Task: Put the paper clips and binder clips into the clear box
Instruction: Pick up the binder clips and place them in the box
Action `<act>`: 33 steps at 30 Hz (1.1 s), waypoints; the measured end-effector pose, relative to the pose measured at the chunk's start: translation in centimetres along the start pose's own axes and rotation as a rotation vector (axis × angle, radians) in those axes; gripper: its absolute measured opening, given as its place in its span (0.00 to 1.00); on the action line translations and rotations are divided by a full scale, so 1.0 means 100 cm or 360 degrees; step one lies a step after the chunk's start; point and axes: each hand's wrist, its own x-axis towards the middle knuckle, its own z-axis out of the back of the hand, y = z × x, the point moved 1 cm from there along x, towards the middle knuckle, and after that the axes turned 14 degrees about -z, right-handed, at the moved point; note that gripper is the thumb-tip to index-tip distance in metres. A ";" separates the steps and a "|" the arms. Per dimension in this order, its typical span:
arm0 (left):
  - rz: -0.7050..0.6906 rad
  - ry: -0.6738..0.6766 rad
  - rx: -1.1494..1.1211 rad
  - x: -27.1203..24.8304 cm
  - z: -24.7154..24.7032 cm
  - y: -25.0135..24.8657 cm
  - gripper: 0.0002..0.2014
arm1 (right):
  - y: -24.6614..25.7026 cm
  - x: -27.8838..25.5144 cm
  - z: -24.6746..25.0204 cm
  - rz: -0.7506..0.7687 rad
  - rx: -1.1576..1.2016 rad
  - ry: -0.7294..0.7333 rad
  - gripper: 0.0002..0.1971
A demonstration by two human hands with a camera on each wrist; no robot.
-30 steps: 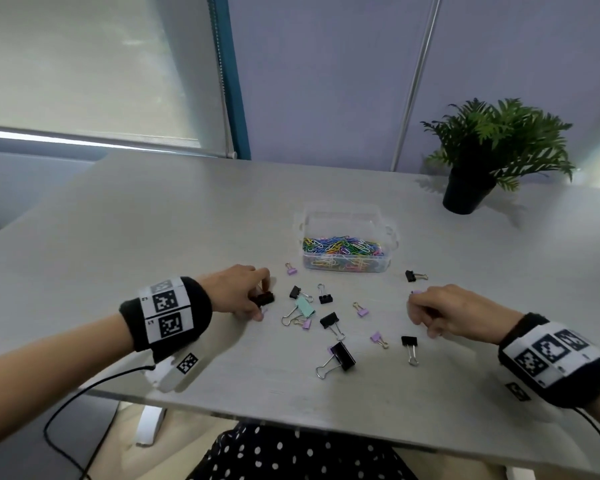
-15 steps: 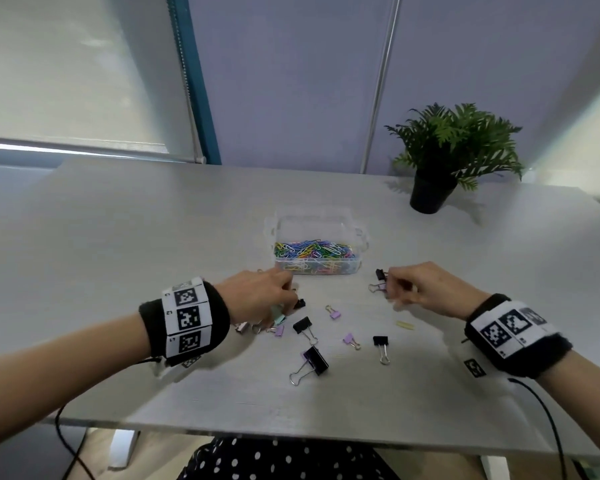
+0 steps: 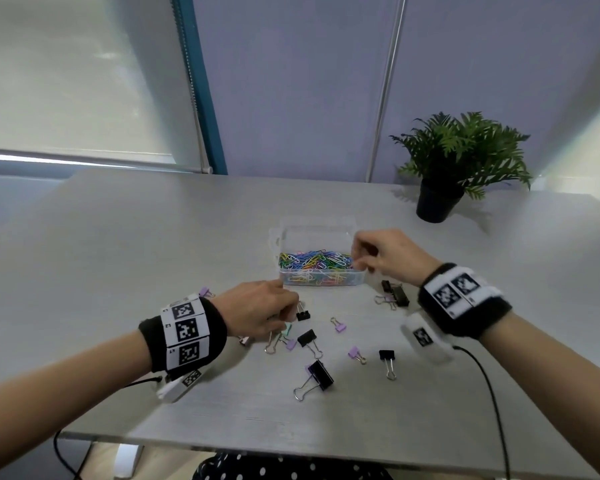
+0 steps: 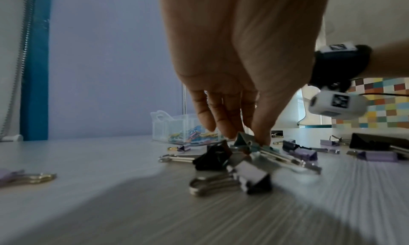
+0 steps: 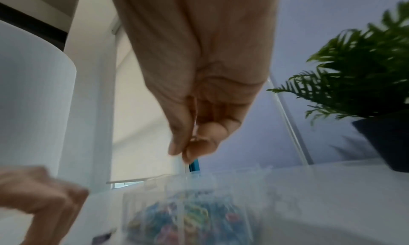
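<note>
Grey table [image 3: 118, 271] beneath a lilac wall: clear box [image 3: 321, 278] of paper clips [image 3: 314, 261] at centre, binder clips [image 3: 321, 374] scattered before it; right hand [image 3: 385, 254] at its right rim. Left wrist view: left hand [image 4: 234, 73] pinches a teal binder clip [image 4: 245, 141] on the table. Right wrist view: fingertips [image 5: 192, 149] pinched together above the box, contents indiscernible.

A black wristband [image 3: 184, 336] with white panels of black square markers is being worn on the left wrist, and another [image 3: 463, 301] on the right. A small white camera unit [image 3: 426, 339] with a black cable [image 3: 492, 403] is being carried beneath each. A dark polka-dotted garment [image 3: 284, 467] is being worn.
</note>
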 end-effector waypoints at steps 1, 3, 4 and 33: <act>0.0029 0.0007 -0.0050 -0.001 -0.001 0.000 0.10 | 0.007 0.013 0.000 0.0018 0.0067 -0.0077 0.08; 0.0050 -0.0014 -0.0162 -0.002 0.000 0.004 0.12 | 0.018 0.031 -0.006 0.0014 0.0136 -0.0109 0.04; 0.0044 -0.0049 -0.0202 -0.003 0.003 0.007 0.12 | 0.020 0.036 -0.009 0.0004 0.0130 -0.0055 0.03; 0.0439 -0.0351 -0.0367 0.036 0.084 0.100 0.16 | -0.064 -0.022 0.010 -0.0346 0.0084 0.0392 0.04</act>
